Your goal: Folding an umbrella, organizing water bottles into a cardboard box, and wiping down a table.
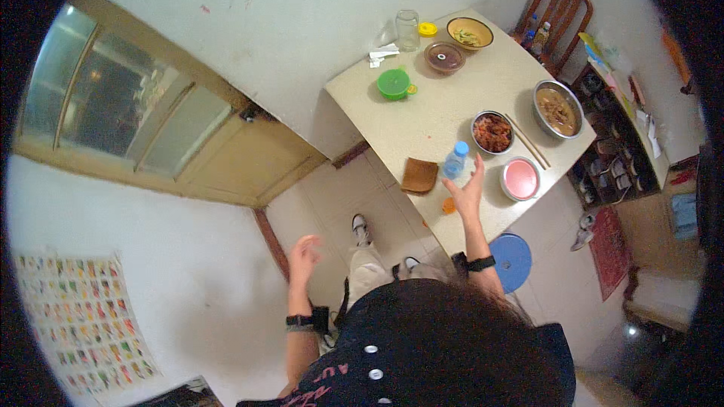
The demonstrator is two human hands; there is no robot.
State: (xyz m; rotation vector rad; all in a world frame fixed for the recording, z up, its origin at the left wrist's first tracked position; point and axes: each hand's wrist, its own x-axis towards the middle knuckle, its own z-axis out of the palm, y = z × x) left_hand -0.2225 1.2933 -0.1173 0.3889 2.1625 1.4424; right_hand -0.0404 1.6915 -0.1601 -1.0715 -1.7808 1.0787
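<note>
My right hand reaches over the near edge of the table, thumb and fingers apart, just beside a small clear plastic bottle with a blue cap. Whether the fingertips touch the bottle cannot be told. An orange object lies left of the wrist, and brown square coasters lie left of the bottle. A metal bowl of reddish food and a bowl with a pink surface or lid are close by. My left hand hangs over the floor, away from the table, slightly curled and holding nothing.
Wooden chopsticks lie beside a large metal bowl of soup. Farther back are a green lidded bowl, a brown lidded bowl, a yellow-toned bowl and a glass jar. A blue stool stands by the table.
</note>
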